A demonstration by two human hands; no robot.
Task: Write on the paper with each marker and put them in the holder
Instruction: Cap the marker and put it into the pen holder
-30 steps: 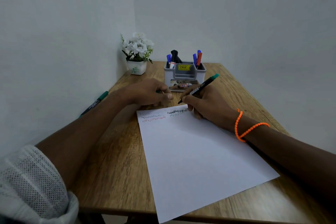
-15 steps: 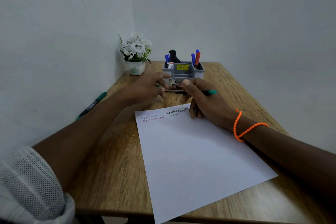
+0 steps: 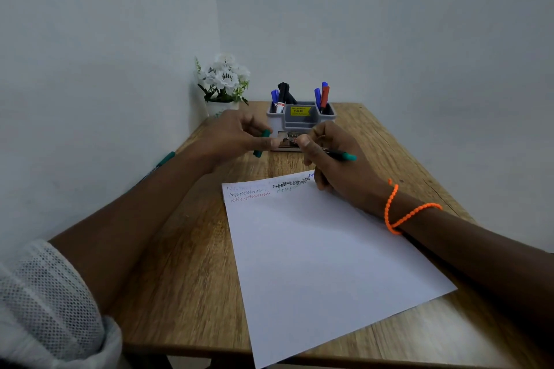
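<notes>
We've got the green marker point(image 3: 335, 154) pinched in our right hand point(image 3: 338, 168), its body lying sideways with the green tail poking out to the right, just beyond the top edge of the paper point(image 3: 323, 255). Our left hand point(image 3: 236, 138) is closed on the green cap point(image 3: 261, 144), thumb and fingers wrapped round it, and the two hands sit near each other right in front of the gray holder point(image 3: 300, 121). We read this as the capping step: the writing end is hidden behind our right fingers, so we can't tell whether it is bare or how close the cap's mouth is to it.

Up on the sheet, zigzag rows in red, black, green and a bit of blue run along the top edge. The holder at the back of the table point(image 3: 186, 263) already carries blue, black and red markers in its two end pockets.

To do this well, we'd line the cap's open end straight along the marker's axis, bring the hands together slowly and push until it seats, keeping the nib off our skin and off the paper. Then we'd lift it over the holder's rim and drop it upright into a pocket with room.

One more green marker point(image 3: 163, 160) lies off by the left wall, behind our left forearm, untouched.
</notes>
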